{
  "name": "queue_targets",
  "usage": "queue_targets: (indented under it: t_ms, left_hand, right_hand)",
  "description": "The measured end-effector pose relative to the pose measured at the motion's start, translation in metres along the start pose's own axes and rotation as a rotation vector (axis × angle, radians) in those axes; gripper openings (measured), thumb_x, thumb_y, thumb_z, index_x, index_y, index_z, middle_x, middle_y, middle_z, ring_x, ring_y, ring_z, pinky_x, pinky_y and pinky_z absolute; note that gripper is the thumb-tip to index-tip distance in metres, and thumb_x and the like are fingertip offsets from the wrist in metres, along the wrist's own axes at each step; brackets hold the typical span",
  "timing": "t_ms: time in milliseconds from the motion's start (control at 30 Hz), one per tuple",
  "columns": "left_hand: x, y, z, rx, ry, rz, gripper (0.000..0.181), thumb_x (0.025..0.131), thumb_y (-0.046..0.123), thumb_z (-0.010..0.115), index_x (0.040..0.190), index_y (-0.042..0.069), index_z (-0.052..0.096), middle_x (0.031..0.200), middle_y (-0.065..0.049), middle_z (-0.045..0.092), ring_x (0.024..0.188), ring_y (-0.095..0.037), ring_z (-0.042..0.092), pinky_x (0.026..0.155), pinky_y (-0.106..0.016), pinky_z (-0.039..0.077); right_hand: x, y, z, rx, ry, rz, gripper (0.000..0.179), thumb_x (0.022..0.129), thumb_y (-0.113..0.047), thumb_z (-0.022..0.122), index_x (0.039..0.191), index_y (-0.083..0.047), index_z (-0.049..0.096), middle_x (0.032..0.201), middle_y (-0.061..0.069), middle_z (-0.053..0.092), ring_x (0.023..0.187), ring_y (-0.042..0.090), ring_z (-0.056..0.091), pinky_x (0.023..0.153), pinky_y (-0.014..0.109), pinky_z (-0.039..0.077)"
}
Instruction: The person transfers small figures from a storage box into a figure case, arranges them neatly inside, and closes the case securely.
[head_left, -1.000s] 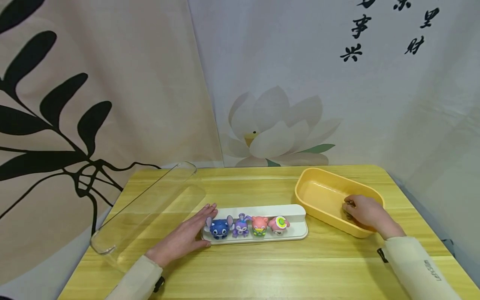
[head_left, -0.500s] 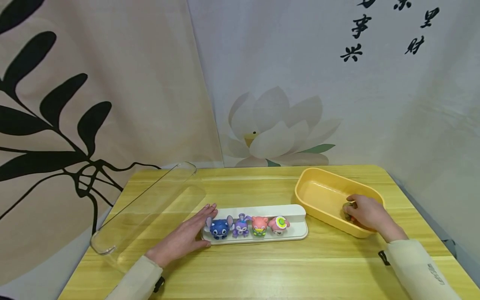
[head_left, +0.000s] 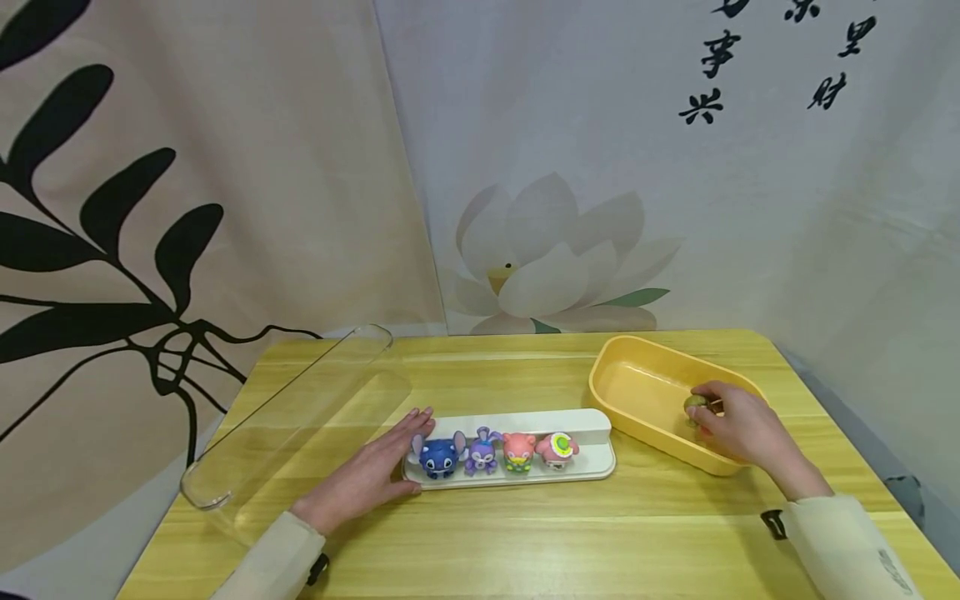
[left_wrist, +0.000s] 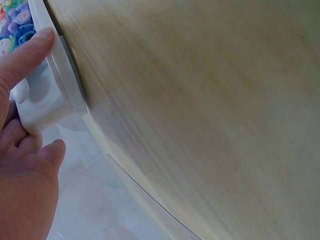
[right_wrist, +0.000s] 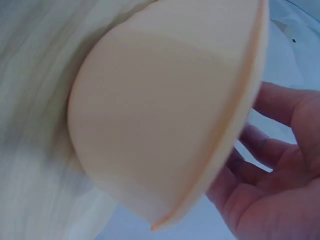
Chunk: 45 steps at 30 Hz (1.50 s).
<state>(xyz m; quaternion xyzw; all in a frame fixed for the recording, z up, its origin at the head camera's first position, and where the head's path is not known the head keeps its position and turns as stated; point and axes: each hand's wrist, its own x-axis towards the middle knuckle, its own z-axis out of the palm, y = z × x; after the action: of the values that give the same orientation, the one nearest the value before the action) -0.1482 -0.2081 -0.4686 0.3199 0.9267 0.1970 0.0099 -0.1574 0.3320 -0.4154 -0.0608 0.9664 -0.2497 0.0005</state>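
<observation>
My left hand (head_left: 363, 482) holds the left end of a white display base (head_left: 517, 422), thumb on its front edge and fingers at the end and back. On the base stand a blue big-eared figurine (head_left: 438, 457), a purple rabbit figurine (head_left: 482, 453), a pink figurine (head_left: 519, 452) with green and yellow at its bottom, and a pink one (head_left: 558, 449) topped with a yellow-green swirl. Over the yellow tray (head_left: 637, 373), my right hand (head_left: 741, 427) pinches a small olive-green figurine (head_left: 694, 402), partly covered by the fingers. In the right wrist view, the tray wall (right_wrist: 150, 110) hides the fingertips.
A clear plastic cover (head_left: 296, 417) lies slanted at the table's left side, close to my left forearm. The wooden table (head_left: 510, 542) ends before a cloth backdrop (head_left: 337, 167). The yellow tray's raised rim surrounds the right hand's work area.
My right hand has risen slightly, and the olive-green figurine shows more clearly in its fingers. The left hand and the base have stayed still.
</observation>
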Motion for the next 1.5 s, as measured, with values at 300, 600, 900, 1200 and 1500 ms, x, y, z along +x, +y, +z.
queue_targets:
  t_ms: [300,600,900,1200,1500]
  left_hand:
    - [0.001,0.0,0.0,-0.015,-0.014,-0.008,0.094,0.085,0.021,0.086,0.162,0.009,0.033,0.171,-0.009,0.023,0.156,-0.032,0.024,0.118,-0.057,0.034]
    - [0.0,0.001,-0.003,-0.027,-0.023,-0.023,0.095,0.085,0.022,0.086,0.162,0.01,0.033,0.171,-0.004,0.02,0.156,-0.029,0.023,0.118,-0.059,0.033]
    - [0.0,0.001,-0.003,-0.031,-0.029,-0.028,0.095,0.086,0.022,0.085,0.163,0.01,0.032,0.171,-0.005,0.02,0.156,-0.029,0.022,0.118,-0.059,0.033]
    - [0.001,0.001,0.0,-0.014,-0.009,-0.002,0.096,0.084,0.021,0.087,0.162,0.008,0.033,0.17,-0.01,0.023,0.155,-0.032,0.024,0.117,-0.058,0.034]
    - [0.002,0.0,0.001,-0.015,-0.009,-0.002,0.096,0.084,0.021,0.087,0.162,0.008,0.033,0.171,-0.009,0.023,0.155,-0.032,0.024,0.119,-0.056,0.033]
  right_hand:
    - [-0.01,-0.014,-0.007,0.04,0.077,-0.014,0.041,0.103,-0.028,0.067,0.129,0.003,0.062,0.099,0.006,0.076,0.074,0.012,0.071,0.074,0.045,0.055]
    - [-0.017,-0.03,-0.012,0.077,0.12,0.002,0.047,0.103,-0.034,0.066,0.134,0.0,0.061,0.108,0.008,0.076,0.084,0.018,0.074,0.073,0.034,0.051]
    - [-0.023,-0.041,-0.013,0.131,0.166,-0.042,0.049,0.103,-0.033,0.066,0.139,0.001,0.06,0.11,0.01,0.075,0.083,0.009,0.075,0.077,0.025,0.053]
    - [-0.026,-0.051,-0.008,0.25,0.187,-0.131,0.044,0.1,-0.018,0.072,0.137,0.004,0.061,0.105,0.01,0.074,0.081,0.006,0.072,0.071,0.012,0.054]
    - [-0.029,-0.061,0.002,0.223,0.215,-0.176,0.043,0.094,-0.014,0.078,0.133,-0.002,0.065,0.114,0.011,0.07,0.102,0.024,0.069,0.077,0.016,0.057]
